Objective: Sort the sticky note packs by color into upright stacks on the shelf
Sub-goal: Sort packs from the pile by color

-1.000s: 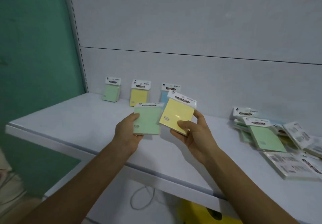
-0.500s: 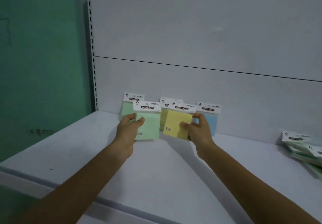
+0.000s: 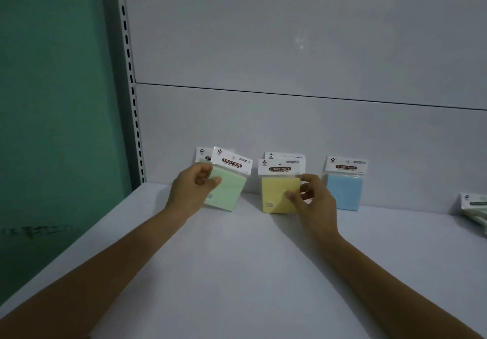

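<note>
My left hand (image 3: 193,189) grips a green sticky note pack (image 3: 229,192) by its left edge. The pack is tilted, its lower corner near the shelf (image 3: 237,272), and it sits in front of a standing green pack (image 3: 202,154) of which only the header shows. A yellow pack (image 3: 276,193) stands upright on the shelf, pinched at its right edge by my right hand (image 3: 312,203). Behind it the header of another yellow pack (image 3: 286,156) peeks out. To the right, a single blue pack (image 3: 345,189) leans on the back panel.
A loose pile of packs (image 3: 474,208) lies at the shelf's far right edge. The white back panel (image 3: 290,122) closes the shelf behind the stacks. A slotted metal upright (image 3: 131,101) and a green wall (image 3: 52,101) bound the left side.
Both hands moved forward to the back of the shelf. The yellow pack now stands upright against the yellow stack; the green pack has reached the green stack, tilted.
</note>
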Demonstrator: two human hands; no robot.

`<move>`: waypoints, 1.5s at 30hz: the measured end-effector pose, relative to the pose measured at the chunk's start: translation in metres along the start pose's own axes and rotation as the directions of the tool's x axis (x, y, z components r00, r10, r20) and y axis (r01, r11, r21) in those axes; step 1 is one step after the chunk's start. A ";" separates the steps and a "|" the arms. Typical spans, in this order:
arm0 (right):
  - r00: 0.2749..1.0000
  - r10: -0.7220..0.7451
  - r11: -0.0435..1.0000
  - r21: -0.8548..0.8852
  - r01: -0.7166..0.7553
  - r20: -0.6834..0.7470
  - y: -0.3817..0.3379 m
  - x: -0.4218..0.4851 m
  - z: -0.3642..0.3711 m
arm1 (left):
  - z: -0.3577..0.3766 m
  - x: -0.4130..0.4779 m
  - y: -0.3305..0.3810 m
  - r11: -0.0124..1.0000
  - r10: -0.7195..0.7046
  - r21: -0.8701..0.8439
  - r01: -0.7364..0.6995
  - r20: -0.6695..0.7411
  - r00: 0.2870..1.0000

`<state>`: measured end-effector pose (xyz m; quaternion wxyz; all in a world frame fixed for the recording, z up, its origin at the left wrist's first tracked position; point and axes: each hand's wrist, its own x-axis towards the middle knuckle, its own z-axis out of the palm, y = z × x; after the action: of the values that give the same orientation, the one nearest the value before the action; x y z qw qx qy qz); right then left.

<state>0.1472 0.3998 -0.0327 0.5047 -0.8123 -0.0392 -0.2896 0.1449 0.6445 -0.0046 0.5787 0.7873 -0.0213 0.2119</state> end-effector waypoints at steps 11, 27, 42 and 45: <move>0.997 0.072 0.997 -0.014 -0.072 -0.003 0.016 0.008 0.000 | -0.014 0.014 -0.042 0.980 0.106 0.185 -0.074 -0.172 0.979; 0.966 0.116 0.992 -0.077 -0.101 0.229 0.018 0.009 0.001 | -0.009 0.020 -0.042 0.932 -0.075 0.359 0.053 0.046 0.996; 0.974 0.093 0.988 -0.138 -0.065 0.205 0.024 0.009 0.004 | -0.001 0.030 -0.048 0.800 -0.040 0.599 0.003 0.049 0.998; 0.975 0.099 0.986 -0.152 -0.069 0.198 0.023 0.009 0.004 | -0.002 0.030 -0.048 0.790 -0.032 0.613 0.019 0.010 0.999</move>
<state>0.1646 0.3898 -0.0481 0.4500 -0.8730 -0.0355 -0.1849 0.1850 0.6682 -0.0364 0.2952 0.9345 0.0535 0.1916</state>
